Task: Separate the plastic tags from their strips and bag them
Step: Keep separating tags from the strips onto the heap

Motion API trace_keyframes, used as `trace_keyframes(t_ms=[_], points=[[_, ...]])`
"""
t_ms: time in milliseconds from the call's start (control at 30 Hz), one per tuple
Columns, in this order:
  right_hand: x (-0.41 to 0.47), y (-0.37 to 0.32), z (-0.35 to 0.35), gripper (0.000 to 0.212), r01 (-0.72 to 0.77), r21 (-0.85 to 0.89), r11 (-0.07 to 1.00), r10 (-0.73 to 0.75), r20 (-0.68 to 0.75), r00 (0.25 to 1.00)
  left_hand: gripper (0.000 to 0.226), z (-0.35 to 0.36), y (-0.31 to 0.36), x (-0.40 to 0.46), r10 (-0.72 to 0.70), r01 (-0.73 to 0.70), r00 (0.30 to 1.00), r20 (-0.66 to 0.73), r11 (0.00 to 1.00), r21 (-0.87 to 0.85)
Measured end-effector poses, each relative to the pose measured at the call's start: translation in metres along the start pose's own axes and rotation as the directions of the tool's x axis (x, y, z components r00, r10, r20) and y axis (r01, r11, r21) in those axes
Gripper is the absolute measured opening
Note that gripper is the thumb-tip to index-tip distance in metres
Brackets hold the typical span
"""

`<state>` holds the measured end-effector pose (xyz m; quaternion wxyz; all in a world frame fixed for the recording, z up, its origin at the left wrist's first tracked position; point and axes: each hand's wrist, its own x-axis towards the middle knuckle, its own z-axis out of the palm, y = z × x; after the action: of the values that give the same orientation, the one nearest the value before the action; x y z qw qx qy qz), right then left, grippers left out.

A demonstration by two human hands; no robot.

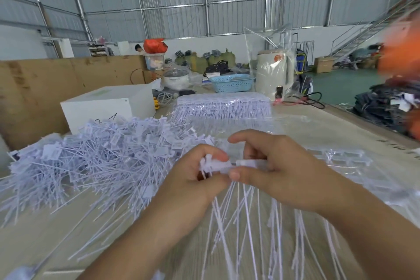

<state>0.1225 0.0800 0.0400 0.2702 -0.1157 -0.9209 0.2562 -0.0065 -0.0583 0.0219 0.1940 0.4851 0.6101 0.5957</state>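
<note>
Head view looks down on both hands meeting at the middle of the bench (318, 134). The left hand (195, 179) curls thumb and fingers round a small bunch of white tag heads, while the right hand (272, 166) pinches the strip (247, 163) just beside it, thumb below and fingers above. Held this close together, the hands look set to snap or twist a tag off at its joint, and the long tails (245, 223) hang free toward the person so they stay out of the grip. Left of the hands lies a loose pile of tags (91, 161), probably dropped there within easy reach. Beyond the hands sits a stack of uncut strips (223, 104) in clear wrap, likely the supply. A clear plastic bag (269, 52) stands upright farther back, near a pale kettle (272, 73).
</note>
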Motion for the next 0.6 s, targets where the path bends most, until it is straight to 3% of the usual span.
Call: trace_keyframes(t_ms=[100, 167, 333, 467, 500, 600], points=[[-0.002, -0.003, 0.0, 0.059, 0.041, 0.116, 0.992, -0.048, 0.054, 0.997, 0.048, -0.001, 0.0, -0.002, 0.04, -0.045, 0.96, 0.277, 0.999, 0.011], [-0.003, -0.005, 0.002, 0.061, 0.051, 0.185, 0.981, -0.069, 0.094, 0.993, 0.055, 0.0, 0.0, -0.004, 0.052, -0.064, 0.916, 0.397, 0.998, 0.018], [-0.006, -0.013, 0.009, 0.052, 0.096, 0.134, 0.986, -0.112, 0.117, 0.987, 0.03, -0.002, 0.001, -0.002, 0.058, -0.07, 0.931, 0.359, 0.997, 0.021], [-0.008, -0.018, -0.008, 0.051, 0.107, -0.186, 0.977, -0.102, 0.038, 0.994, 0.02, -0.011, 0.002, -0.001, 0.059, -0.031, 0.948, 0.312, 0.995, -0.094], [-0.008, -0.018, -0.013, 0.049, 0.093, -0.192, 0.977, -0.088, 0.036, 0.996, 0.02, -0.015, 0.002, 0.0, 0.045, -0.002, 0.956, 0.289, 0.989, -0.147], [-0.008, -0.013, -0.018, 0.032, 0.041, 0.036, 0.999, -0.044, 0.102, 0.994, 0.018, -0.022, 0.002, 0.0, 0.01, 0.088, 0.95, 0.313, 0.951, -0.297]])
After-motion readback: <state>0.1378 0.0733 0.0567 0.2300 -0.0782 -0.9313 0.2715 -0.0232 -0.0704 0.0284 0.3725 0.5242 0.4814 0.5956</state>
